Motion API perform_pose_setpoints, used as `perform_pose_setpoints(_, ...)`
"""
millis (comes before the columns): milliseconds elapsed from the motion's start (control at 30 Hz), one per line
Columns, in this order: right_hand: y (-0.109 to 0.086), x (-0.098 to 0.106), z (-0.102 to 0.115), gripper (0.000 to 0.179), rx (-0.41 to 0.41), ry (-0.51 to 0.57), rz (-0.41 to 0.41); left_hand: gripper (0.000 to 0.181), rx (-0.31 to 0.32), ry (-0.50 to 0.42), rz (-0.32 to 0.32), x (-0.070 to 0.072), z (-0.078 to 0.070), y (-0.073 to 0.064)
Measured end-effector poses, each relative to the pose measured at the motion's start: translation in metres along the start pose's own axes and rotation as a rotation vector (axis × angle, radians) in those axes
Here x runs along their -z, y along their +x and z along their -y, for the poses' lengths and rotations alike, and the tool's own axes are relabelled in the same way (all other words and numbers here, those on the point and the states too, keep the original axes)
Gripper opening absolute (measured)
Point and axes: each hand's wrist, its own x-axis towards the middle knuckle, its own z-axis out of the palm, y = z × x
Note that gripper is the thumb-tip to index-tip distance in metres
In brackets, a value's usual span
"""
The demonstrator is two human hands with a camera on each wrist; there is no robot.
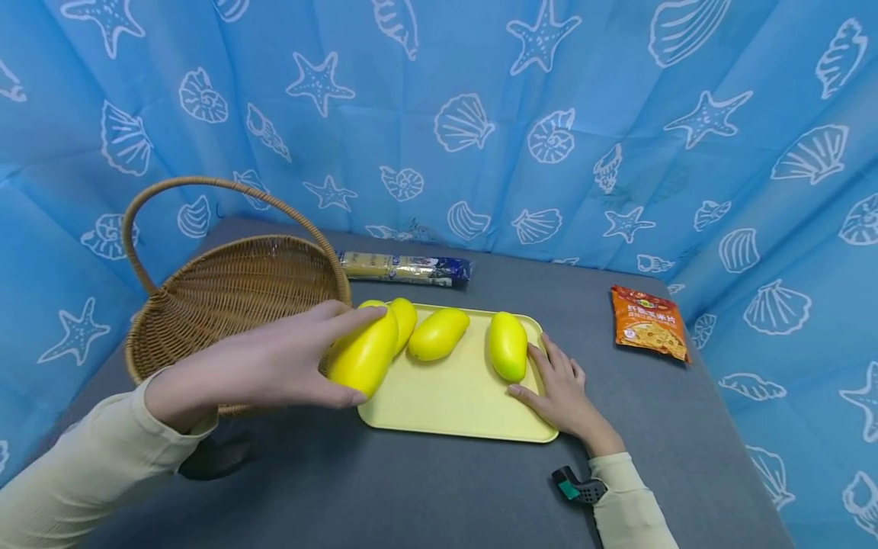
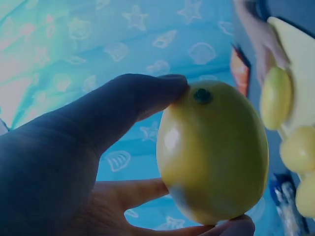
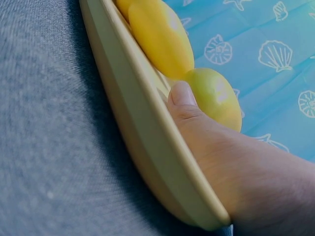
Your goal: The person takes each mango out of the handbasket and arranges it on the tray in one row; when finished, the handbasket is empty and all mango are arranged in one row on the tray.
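Observation:
My left hand [image 1: 295, 358] holds a yellow mango [image 1: 365, 352] over the left end of a pale yellow tray [image 1: 446, 404]. In the left wrist view the thumb lies by the dark stem end of that mango [image 2: 214, 152], with fingers around its other side. Two more mangoes lie on the tray's left half, one partly hidden behind the held mango and another mango [image 1: 439, 334] beside it. My right hand [image 1: 564, 389] rests at the tray's right edge, its fingers loosely extended alongside a mango with a greenish end [image 1: 507, 347]. Its thumb reaches over the rim.
A wicker basket [image 1: 240, 267] with a tall handle stands left of the tray, close by the left forearm. Behind the tray lies a long clear packet with blue ends [image 1: 405, 268]. An orange snack bag [image 1: 648, 323] lies far right. A blue shell-patterned curtain [image 1: 473, 183] surrounds the grey table.

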Motion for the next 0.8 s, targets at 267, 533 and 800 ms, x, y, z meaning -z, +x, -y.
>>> perform_pose_setpoints(267,-0.001,0.000,-0.001,0.078,0.029,-0.007,-0.041,0.090,-0.058,-0.098,-0.006,-0.020,-0.021,0.024)
perform_pose_setpoints(533,0.000,0.002,-0.003,0.073,0.017,-0.034,-0.022,0.089,-0.122,-0.161,-0.011,-0.051,-0.038,0.064)
perform_pose_setpoints(800,0.000,0.001,-0.002,0.070,0.042,-0.036,-0.004,0.092,-0.093,-0.149,-0.038,-0.086,-0.060,0.132)
